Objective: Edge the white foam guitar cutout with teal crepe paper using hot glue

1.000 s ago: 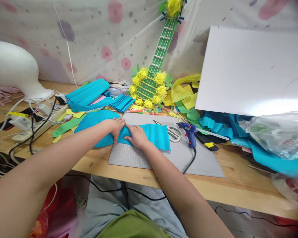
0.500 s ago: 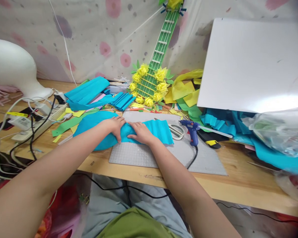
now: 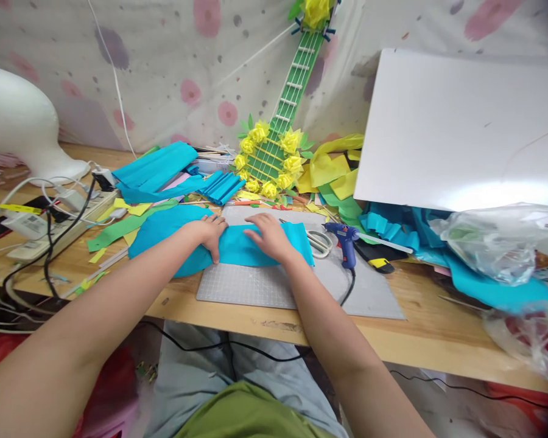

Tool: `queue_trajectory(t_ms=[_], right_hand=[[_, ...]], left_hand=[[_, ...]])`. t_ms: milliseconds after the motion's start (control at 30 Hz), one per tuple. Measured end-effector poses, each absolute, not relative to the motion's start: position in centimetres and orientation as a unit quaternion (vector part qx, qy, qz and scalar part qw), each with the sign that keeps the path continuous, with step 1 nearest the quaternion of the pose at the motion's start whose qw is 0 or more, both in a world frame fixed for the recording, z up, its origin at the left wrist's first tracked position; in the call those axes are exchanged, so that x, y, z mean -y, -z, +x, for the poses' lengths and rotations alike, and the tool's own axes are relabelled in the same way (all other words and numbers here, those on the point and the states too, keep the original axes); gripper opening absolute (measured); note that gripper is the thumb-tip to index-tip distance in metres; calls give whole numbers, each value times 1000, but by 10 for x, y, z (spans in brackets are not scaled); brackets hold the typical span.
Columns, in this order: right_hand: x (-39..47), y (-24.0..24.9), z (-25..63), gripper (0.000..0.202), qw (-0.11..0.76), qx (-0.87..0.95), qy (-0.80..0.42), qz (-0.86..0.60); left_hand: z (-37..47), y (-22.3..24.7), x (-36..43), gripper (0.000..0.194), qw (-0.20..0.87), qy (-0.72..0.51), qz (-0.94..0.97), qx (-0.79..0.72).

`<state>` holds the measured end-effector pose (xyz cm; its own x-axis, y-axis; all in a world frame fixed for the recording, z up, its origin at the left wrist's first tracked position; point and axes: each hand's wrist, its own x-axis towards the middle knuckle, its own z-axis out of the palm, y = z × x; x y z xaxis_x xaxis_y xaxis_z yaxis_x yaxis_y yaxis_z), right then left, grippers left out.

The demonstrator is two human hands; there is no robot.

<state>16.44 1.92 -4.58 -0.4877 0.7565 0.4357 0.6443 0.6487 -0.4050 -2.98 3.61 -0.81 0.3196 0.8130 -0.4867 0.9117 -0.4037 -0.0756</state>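
A strip of blue crepe paper (image 3: 237, 246) lies across the grey cutting mat (image 3: 237, 289), and its left part meets a rounded blue piece (image 3: 158, 234). My left hand (image 3: 209, 235) rests flat where the two meet, fingers stretched out and thumb apart. Over the strip's right half is my right hand (image 3: 271, 237), open, with its fingers spread; whether its fingertips touch the paper I cannot tell. White-handled scissors (image 3: 319, 244) lie just beyond the strip's right end, their blades partly hidden by it. A blue glue gun (image 3: 347, 243) with a glue stick in it lies farther right.
A green paper guitar (image 3: 274, 149) with yellow flowers leans at the back. Folded blue crepe paper (image 3: 158, 170) lies back left, near a power strip (image 3: 68, 222) with tangled cables. A white board (image 3: 456, 128) and a plastic bag (image 3: 488, 243) stand right. A foam head (image 3: 18, 121) is far left.
My right hand has moved right along the blue strip and lifted slightly, away from my left hand. My left hand stays pressed in place. The view has shifted slightly.
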Motion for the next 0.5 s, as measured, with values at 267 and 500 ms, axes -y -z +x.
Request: queue_trajectory(t_ms=[267,500], right_hand=[[0,-61,290,36,466,639,-66,-609],[-7,-49,404,34,549,510,-199,-631]], left_hand=[[-27,6,-35,126,111,238,800,-540],[-26,1,-32,124,114,240,797,-542]])
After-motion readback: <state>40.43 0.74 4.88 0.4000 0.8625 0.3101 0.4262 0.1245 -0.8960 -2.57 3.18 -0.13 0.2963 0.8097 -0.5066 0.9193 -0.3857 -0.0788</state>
